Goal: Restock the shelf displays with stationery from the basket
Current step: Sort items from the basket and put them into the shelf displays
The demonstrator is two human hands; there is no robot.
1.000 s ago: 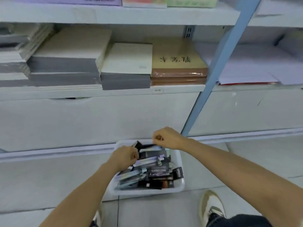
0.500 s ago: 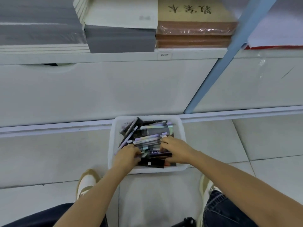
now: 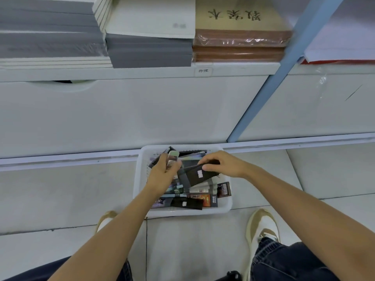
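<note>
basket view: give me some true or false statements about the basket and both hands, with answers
1. The white basket stands on the floor tiles. True.
2. The left hand is empty. False: it holds a small pack with a pale green top.
3. The right hand pinches a black pack that bears a white sticker. True.
4. The brown wrapped notebooks lie in the basket. False: they are stacked on the shelf above.
</note>
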